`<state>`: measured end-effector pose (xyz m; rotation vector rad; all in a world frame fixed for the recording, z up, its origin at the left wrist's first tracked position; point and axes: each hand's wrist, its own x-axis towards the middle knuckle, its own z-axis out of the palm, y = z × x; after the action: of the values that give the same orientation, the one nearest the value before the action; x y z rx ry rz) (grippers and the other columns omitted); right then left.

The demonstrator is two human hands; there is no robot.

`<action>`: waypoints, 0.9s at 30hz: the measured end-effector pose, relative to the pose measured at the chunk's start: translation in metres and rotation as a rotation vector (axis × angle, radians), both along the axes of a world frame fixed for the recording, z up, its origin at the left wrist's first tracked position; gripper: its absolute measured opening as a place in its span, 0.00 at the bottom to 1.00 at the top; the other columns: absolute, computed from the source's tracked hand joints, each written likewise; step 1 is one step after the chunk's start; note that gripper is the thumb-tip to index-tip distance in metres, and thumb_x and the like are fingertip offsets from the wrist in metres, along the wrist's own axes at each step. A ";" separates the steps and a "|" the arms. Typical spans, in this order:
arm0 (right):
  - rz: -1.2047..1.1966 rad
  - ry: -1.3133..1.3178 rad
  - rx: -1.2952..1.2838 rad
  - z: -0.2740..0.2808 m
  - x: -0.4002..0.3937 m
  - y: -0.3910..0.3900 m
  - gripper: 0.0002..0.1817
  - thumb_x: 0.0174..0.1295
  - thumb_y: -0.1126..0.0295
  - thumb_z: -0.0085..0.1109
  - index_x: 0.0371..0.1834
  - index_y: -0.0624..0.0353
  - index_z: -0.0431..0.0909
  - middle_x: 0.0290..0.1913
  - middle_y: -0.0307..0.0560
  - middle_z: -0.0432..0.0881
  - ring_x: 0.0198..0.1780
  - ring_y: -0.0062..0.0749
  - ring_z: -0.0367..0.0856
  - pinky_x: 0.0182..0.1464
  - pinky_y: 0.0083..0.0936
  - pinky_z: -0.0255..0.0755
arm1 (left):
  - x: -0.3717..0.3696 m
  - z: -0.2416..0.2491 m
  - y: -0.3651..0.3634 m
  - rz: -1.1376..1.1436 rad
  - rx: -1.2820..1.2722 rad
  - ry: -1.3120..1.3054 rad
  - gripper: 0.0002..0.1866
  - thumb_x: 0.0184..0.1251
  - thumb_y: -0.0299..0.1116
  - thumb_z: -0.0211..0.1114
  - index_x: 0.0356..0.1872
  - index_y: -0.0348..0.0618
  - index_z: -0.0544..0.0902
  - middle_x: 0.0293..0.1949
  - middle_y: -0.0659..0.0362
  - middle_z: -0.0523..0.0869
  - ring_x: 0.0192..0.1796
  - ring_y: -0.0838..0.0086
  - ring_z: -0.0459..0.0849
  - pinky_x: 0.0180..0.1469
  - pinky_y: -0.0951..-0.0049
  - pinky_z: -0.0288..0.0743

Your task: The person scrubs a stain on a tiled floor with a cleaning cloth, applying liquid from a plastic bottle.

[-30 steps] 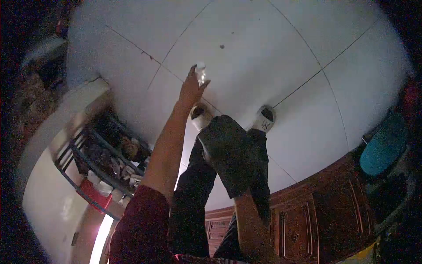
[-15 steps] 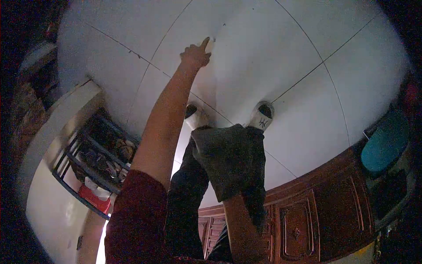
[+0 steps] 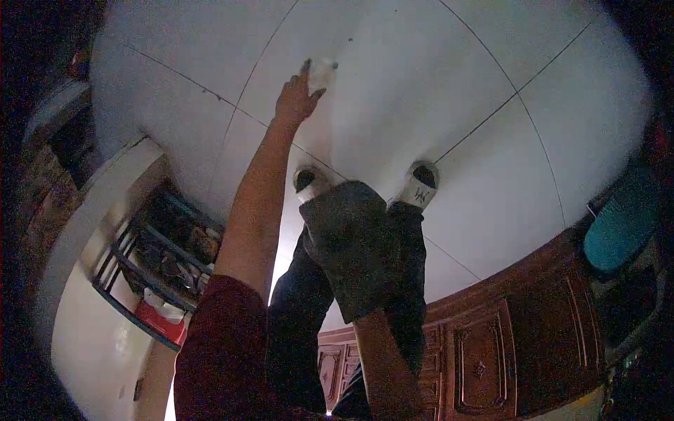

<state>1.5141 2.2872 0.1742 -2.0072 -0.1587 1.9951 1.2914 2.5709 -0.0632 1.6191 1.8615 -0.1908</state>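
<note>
My left hand [image 3: 298, 98] reaches out low over the white tiled floor [image 3: 393, 91], index finger stretched out and thumb apart. Just right of its fingertips is a pale whitish patch [image 3: 321, 74] on the floor, with a small dark speck at its edge. I cannot make out what the patch is, or whether the fingers touch it. A dark grey cloth-like piece [image 3: 358, 252] spreads in front of my legs. My right forearm [image 3: 382, 358] runs up to its lower edge, and my right hand is hidden there.
My white shoes [image 3: 421, 186] stand on the tiles. At left is a dark metal rack [image 3: 151, 245] with assorted items, beside a pale wall edge [image 3: 91, 231]. Carved brown wooden cabinets [image 3: 481, 365] line the lower right, near a teal rounded object [image 3: 618, 231].
My left hand has shifted slightly left and down, away from the pale patch, and its thumb now spreads from the index finger. The grey cloth-like piece has shifted slightly.
</note>
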 end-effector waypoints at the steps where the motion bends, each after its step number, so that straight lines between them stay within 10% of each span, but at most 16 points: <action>1: -0.004 0.001 -0.006 -0.001 0.000 -0.001 0.20 0.54 0.50 0.67 0.41 0.52 0.83 0.36 0.49 0.84 0.40 0.48 0.83 0.45 0.48 0.76 | -0.005 -0.009 -0.010 0.072 0.108 -0.095 0.48 0.67 0.51 0.68 0.80 0.55 0.47 0.60 0.40 0.78 0.61 0.45 0.80 0.62 0.50 0.76; 13: 0.028 0.020 -0.013 -0.010 -0.002 0.002 0.20 0.53 0.49 0.68 0.40 0.52 0.83 0.36 0.49 0.84 0.41 0.48 0.83 0.46 0.48 0.76 | 0.004 0.024 -0.001 0.252 0.201 -0.330 0.46 0.58 0.49 0.77 0.73 0.49 0.60 0.60 0.43 0.80 0.62 0.48 0.81 0.62 0.53 0.77; 27: 0.061 0.041 -0.033 -0.015 0.016 0.003 0.20 0.51 0.48 0.69 0.39 0.52 0.83 0.36 0.49 0.84 0.41 0.49 0.83 0.46 0.48 0.76 | 0.046 0.003 0.076 -0.070 0.025 0.206 0.40 0.61 0.56 0.71 0.74 0.68 0.65 0.55 0.51 0.82 0.57 0.53 0.82 0.55 0.48 0.80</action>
<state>1.5302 2.2898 0.1590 -2.0026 -0.1803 2.0879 1.3372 2.6464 -0.0597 1.7386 1.9674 -0.3787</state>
